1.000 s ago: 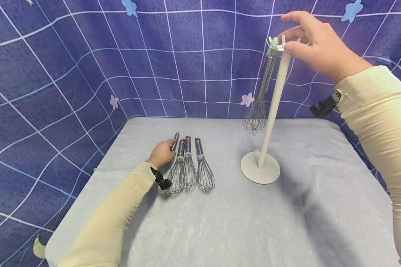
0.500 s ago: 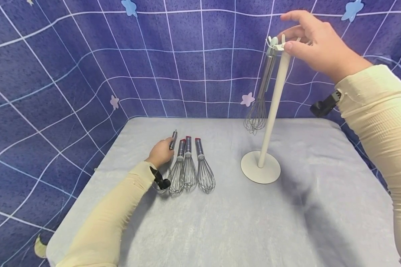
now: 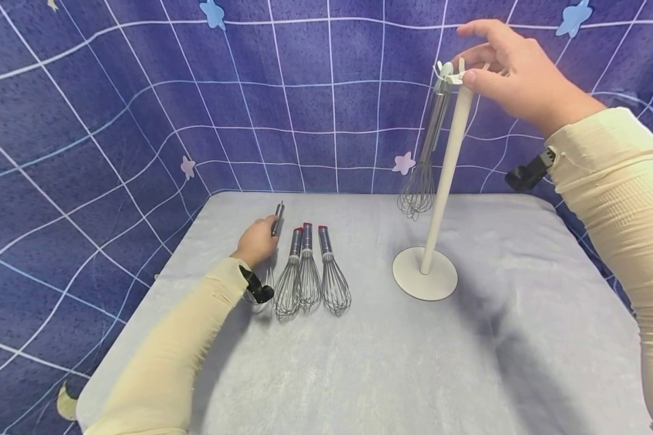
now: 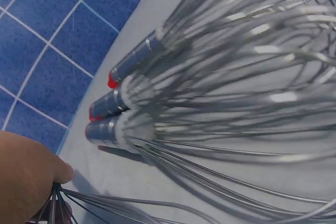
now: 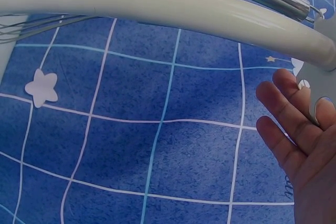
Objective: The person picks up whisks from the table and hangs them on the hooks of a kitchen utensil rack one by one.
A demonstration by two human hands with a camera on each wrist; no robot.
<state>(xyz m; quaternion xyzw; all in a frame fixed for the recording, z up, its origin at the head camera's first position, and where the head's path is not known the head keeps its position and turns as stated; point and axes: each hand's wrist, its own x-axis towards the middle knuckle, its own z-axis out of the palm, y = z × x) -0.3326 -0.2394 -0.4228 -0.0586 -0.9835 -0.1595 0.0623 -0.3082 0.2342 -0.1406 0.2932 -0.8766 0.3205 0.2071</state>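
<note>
My left hand (image 3: 256,243) grips a wire whisk (image 3: 278,219) by its metal handle, left of the other whisks; the sleeve and wrist camera cover part of its wires. Beside it lie three whisks (image 3: 334,287) with metal handles and red ends, wires toward me. The left wrist view shows the left hand (image 4: 26,177) low at the left, wires fanning out beneath it. At the top of a cream stand (image 3: 447,175), my right hand (image 3: 522,75) pinches the hooked plate (image 5: 323,61) with thumb and fingertips, other fingers loosely bent. A whisk (image 3: 427,148) hangs from a hook left of the post.
The stand's round base (image 3: 441,283) sits on the grey cloth-covered table (image 3: 370,362), right of the lying whisks. A blue curtain (image 3: 305,103) with white grid lines and stars rises behind the table and along its left side.
My left hand has shifted a little left and toward the far edge with its whisk, widening the gap to the other whisks. My right hand has stayed at the stand's top.
</note>
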